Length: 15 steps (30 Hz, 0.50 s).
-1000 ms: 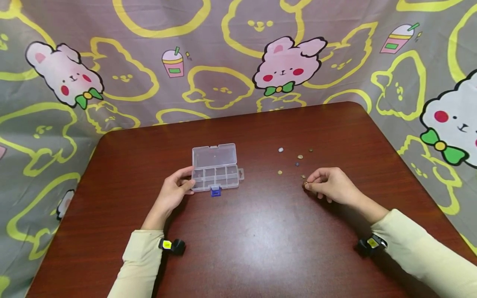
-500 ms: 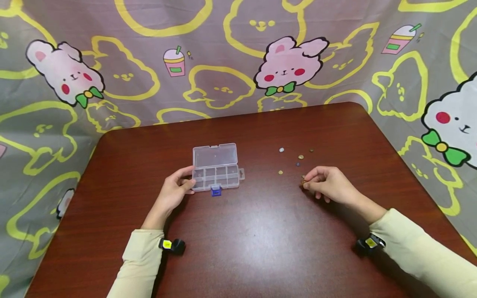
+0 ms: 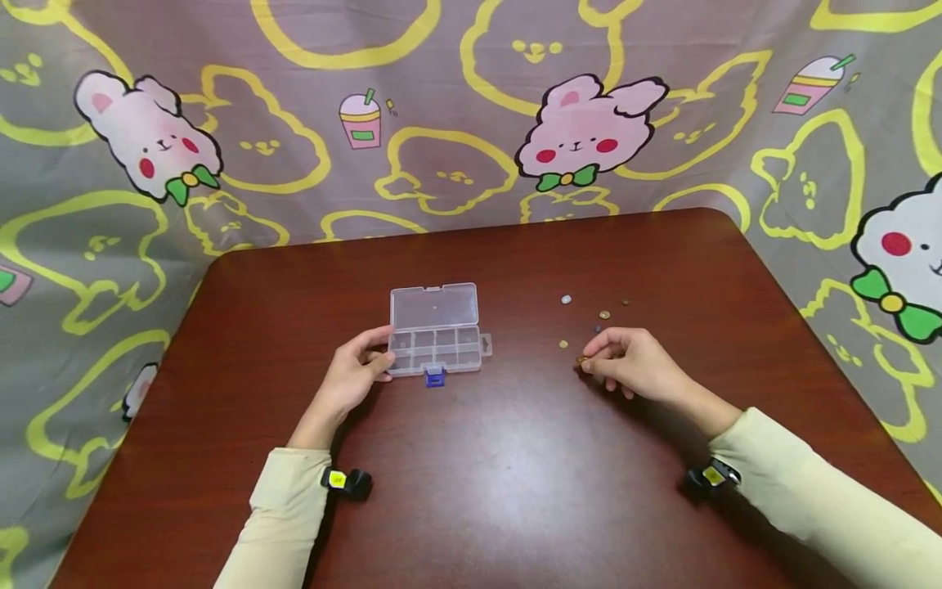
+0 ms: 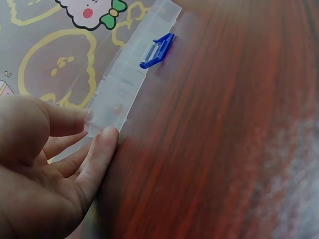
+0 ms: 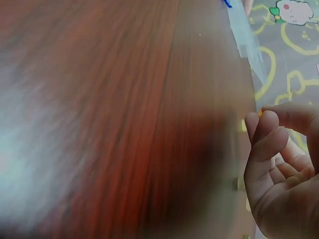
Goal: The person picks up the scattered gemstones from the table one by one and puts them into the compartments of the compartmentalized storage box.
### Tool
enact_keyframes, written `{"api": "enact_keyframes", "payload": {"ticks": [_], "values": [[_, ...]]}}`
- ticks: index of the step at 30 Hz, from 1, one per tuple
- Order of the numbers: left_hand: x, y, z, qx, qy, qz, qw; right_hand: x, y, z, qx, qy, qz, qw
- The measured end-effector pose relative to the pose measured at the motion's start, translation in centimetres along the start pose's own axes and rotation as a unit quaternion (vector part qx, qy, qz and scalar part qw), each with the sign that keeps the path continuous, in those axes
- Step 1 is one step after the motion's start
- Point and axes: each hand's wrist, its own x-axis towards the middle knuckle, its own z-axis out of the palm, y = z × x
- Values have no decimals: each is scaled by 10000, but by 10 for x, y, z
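A clear plastic compartment box lies on the table with its lid raised and a blue latch at the front. My left hand grips its left end, fingers behind and thumb at the near corner. In the left wrist view, a small reddish spot shows through the box wall. To the right of the box, my right hand pinches a tiny orange-brown piece between thumb and forefinger, close over the table. Mostly hidden by fingertips, the orange piece glints in the right wrist view.
Beyond my right hand lie several small scattered pieces: a white one, yellowish ones such as this piece, and a dark blue one. The brown table ends at a patterned cloth behind.
My right hand has moved left toward the box, carrying the pinched orange-brown piece. My left hand keeps its grip on the box. The head view has shifted slightly.
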Motion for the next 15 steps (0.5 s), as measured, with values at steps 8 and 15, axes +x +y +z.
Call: {"api": "enact_keyframes", "payload": {"ticks": [8,15], "values": [[2,1,4,11,-45,56,10000,14,-8,14,45,-128,-218,9997],[0,0,-3,79,-18,10,10000,35,-26,31,113,-234,-291,9992]]}}
